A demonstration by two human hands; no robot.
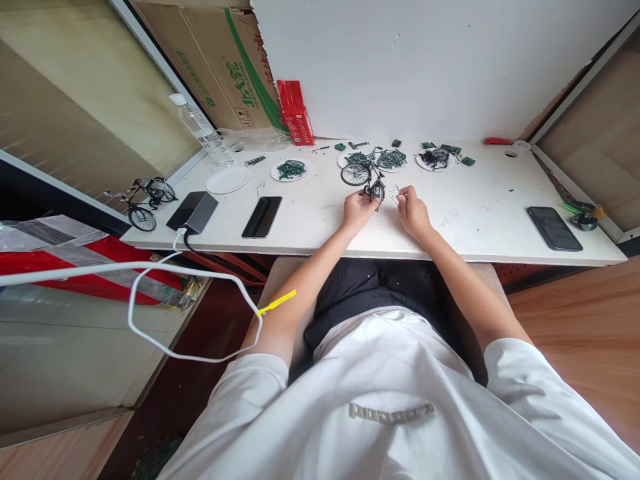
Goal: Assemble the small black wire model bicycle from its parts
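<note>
My left hand is closed around the lower part of a small black model bicycle, close to the table's front edge. The bicycle is tilted, with one spoked wheel pointing away from me and the other end near my fingers. Just to the right, my right hand pinches a thin, rod-like piece, too small to make out exactly. That hand is apart from the bicycle. Beyond both hands stand white plates with dark green parts and black parts.
At the left are another model bicycle, a grey power block, a phone, a white plate and a plastic bottle. A white cable hangs in front. Another phone lies at the right.
</note>
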